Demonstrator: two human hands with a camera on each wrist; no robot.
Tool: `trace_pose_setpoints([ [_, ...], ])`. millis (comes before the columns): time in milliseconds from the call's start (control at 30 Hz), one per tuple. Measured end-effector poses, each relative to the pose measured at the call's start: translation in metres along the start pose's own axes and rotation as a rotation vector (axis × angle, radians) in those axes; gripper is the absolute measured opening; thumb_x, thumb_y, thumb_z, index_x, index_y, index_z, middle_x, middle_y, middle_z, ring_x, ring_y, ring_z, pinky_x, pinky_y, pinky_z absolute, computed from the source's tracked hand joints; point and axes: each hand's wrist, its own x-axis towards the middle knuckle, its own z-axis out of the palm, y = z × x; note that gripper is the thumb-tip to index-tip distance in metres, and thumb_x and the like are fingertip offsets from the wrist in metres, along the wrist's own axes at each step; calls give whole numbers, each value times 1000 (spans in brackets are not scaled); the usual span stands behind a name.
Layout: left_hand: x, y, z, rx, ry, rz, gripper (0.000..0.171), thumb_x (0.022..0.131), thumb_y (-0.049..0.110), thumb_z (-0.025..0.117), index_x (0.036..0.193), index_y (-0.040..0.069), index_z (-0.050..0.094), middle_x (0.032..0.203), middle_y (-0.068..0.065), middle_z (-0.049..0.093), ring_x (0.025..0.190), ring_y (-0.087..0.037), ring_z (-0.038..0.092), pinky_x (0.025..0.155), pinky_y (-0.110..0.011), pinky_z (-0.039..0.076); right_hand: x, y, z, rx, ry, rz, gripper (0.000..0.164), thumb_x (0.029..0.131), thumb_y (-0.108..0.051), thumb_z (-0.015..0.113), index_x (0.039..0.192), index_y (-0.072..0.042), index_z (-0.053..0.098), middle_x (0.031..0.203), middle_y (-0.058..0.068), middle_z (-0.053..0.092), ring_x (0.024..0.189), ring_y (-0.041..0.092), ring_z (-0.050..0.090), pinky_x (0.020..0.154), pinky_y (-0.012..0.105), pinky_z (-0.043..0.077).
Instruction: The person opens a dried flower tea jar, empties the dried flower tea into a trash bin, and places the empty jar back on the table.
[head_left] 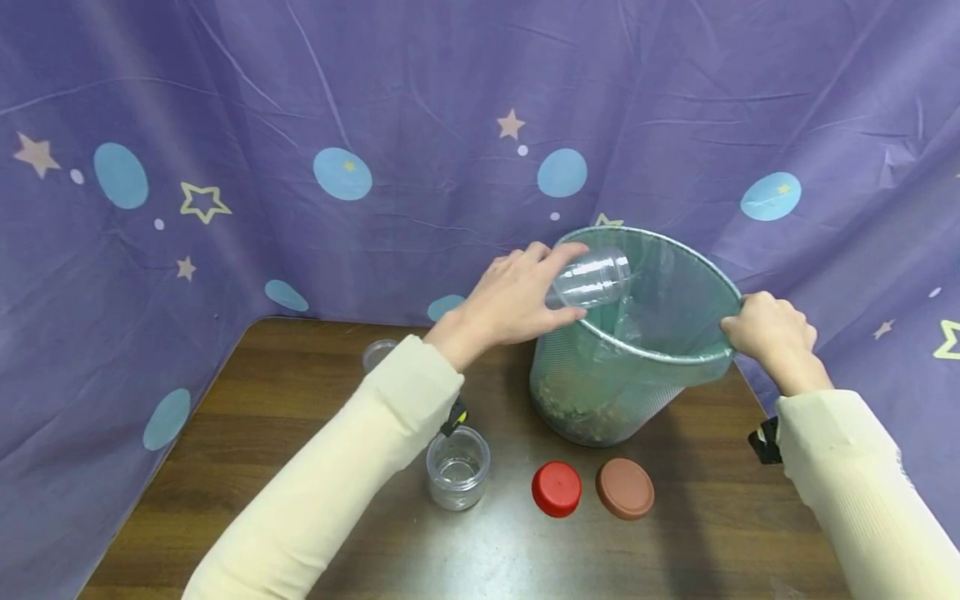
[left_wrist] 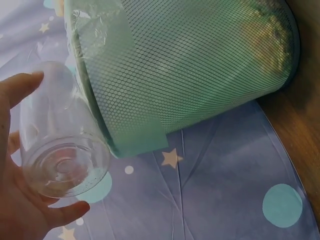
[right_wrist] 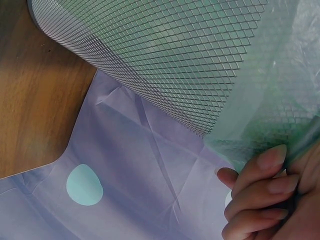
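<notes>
My left hand (head_left: 504, 302) grips a clear plastic jar (head_left: 597, 279) between thumb and fingers. The jar lies tipped on its side at the rim of a mesh trash bin (head_left: 558, 367), its far end reaching over the opening. In the left wrist view the jar (left_wrist: 65, 125) looks see-through, with a round ringed base. A thin green bag (head_left: 693, 367) lines the bin and folds over its rim. My right hand (head_left: 772, 333) holds the rim on the right, fingers curled over bag and edge (right_wrist: 260, 200). The bin leans to the right. Greenish-brown scraps (head_left: 588, 417) show through its lower wall.
An open clear jar (head_left: 458, 475) stands on the wooden table (head_left: 487, 558) below my left forearm. To its right lie a red lid (head_left: 557, 489) and a brown lid (head_left: 626, 488). Another clear round piece (head_left: 377, 353) is half hidden behind my left sleeve. A purple curtain (head_left: 435, 108) hangs behind.
</notes>
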Motion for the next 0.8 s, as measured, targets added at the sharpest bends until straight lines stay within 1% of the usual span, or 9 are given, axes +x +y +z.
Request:
trace_pose_setpoints([
  [67, 2, 3, 1, 18, -1, -10, 74, 86, 57, 66, 149, 30, 37, 121, -7, 61, 103, -27, 63, 95, -44, 48, 0, 0, 0, 1, -3, 4, 28, 83, -24, 47, 89, 2, 58, 101, 37, 58, 94, 59, 55, 61, 55, 43],
  [133, 4, 5, 2, 48, 8, -19, 75, 85, 61, 66, 148, 30, 39, 120, -5, 63, 104, -27, 64, 99, -45, 44, -1, 0, 0, 2, -2, 6, 28, 83, -24, 47, 88, 2, 58, 101, 37, 58, 95, 59, 55, 62, 55, 42],
  [233, 4, 7, 3, 76, 33, -32, 75, 84, 64, 65, 147, 31, 41, 119, -2, 65, 104, -25, 64, 103, -46, 38, -1, -1, 0, 3, 1, 6, 27, 83, -24, 48, 87, 1, 58, 101, 37, 58, 94, 58, 55, 61, 55, 42],
  [333, 5, 8, 4, 90, 52, -38, 74, 83, 63, 66, 146, 31, 43, 121, 0, 64, 103, -24, 62, 100, -45, 35, -1, -1, 0, 4, 1, 6, 28, 83, -24, 48, 88, 1, 58, 101, 37, 58, 95, 58, 55, 62, 55, 42],
  [467, 6, 8, 3, 73, 53, -39, 74, 83, 60, 68, 145, 27, 44, 126, 0, 64, 103, -24, 62, 95, -42, 40, -1, -1, 0, 1, -1, 5, 29, 83, -24, 48, 90, 2, 58, 102, 37, 58, 95, 59, 55, 62, 55, 43],
  [600, 6, 7, 2, 21, 45, -48, 73, 84, 56, 69, 145, 24, 44, 123, -4, 65, 102, -24, 65, 87, -40, 50, -1, -1, -1, 2, -1, 5, 28, 83, -24, 48, 90, 2, 58, 102, 37, 57, 95, 59, 55, 62, 56, 43],
  [667, 5, 6, 2, -8, 40, -60, 73, 85, 56, 69, 145, 22, 43, 121, -6, 65, 103, -25, 65, 84, -41, 53, -1, -1, -1, 2, -3, 4, 29, 83, -24, 48, 90, 2, 58, 102, 37, 57, 95, 59, 55, 62, 56, 43],
  [700, 5, 5, 3, -19, 37, -66, 73, 85, 57, 68, 145, 22, 43, 121, -6, 65, 103, -25, 65, 84, -42, 54, -1, 0, -1, 2, -5, 4, 29, 83, -24, 48, 91, 2, 58, 102, 37, 57, 95, 59, 55, 62, 55, 43],
  [800, 4, 4, 3, -58, 29, -87, 75, 86, 58, 67, 145, 20, 41, 125, -7, 63, 109, -27, 64, 88, -44, 54, -1, 0, -1, 2, -8, 3, 29, 84, -24, 47, 92, 2, 58, 103, 37, 57, 95, 59, 55, 62, 55, 42],
])
